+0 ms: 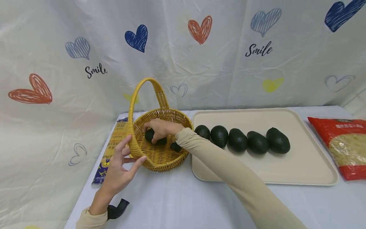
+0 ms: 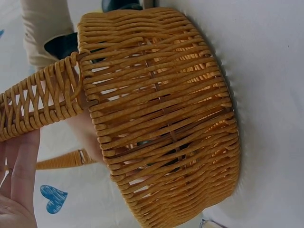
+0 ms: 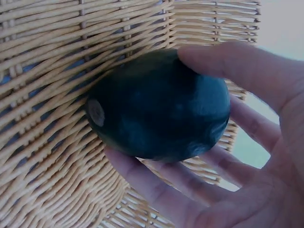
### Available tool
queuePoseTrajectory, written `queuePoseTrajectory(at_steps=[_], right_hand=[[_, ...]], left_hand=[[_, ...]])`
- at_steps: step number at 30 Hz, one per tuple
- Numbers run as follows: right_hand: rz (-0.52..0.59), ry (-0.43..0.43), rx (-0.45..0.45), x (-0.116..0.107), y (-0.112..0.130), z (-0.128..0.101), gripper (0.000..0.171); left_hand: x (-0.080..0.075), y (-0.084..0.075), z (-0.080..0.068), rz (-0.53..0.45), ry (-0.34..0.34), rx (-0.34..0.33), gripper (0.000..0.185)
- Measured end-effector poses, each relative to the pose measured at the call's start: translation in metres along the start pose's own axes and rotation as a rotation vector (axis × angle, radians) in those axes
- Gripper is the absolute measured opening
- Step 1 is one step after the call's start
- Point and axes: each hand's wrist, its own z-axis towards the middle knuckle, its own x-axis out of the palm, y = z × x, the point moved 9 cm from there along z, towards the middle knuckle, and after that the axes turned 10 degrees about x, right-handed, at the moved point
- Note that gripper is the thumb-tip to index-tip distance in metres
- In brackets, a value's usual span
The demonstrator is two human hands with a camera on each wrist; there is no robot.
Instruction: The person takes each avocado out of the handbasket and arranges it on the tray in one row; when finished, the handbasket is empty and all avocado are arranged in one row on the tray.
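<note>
A yellow wicker basket [image 1: 164,112] with a tall handle stands on the table left of centre. My right hand [image 1: 161,128] reaches into it and grips a dark green avocado [image 1: 149,136]; in the right wrist view the avocado [image 3: 161,104] lies between thumb and fingers [image 3: 237,71], against the woven wall. Another avocado [image 1: 175,147] lies on the basket floor under my forearm. My left hand [image 1: 125,159] touches the basket's near rim at the handle's base with straight, spread fingers [image 2: 19,175]. The left wrist view shows the basket's outer wall [image 2: 161,118] up close.
A beige tray [image 1: 308,165] right of the basket carries a row of several avocados [image 1: 237,140]. A red bag of noodles [image 1: 343,146] lies at the far right, a pasta packet [image 1: 110,156] left of the basket. A heart-print curtain hangs behind.
</note>
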Motion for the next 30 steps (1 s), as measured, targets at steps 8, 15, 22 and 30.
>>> queuePoseTrajectory(at_steps=[8,15,22,30], right_hand=[[0.031,-0.104,-0.019,-0.021,0.002,-0.022,0.048],[0.133,-0.223,-0.060,-0.054,0.006,-0.075,0.044],[0.217,-0.395,-0.064,-0.086,-0.029,-0.163,0.052],[0.286,-0.575,0.109,-0.111,-0.103,-0.271,0.054]], left_hand=[[0.002,-0.002,0.000,0.011,-0.001,0.004,0.074],[0.001,-0.003,0.000,0.034,-0.006,-0.013,0.082],[0.007,-0.003,0.002,0.001,-0.015,0.015,0.077],[0.005,0.000,-0.002,0.002,-0.005,-0.030,0.090]])
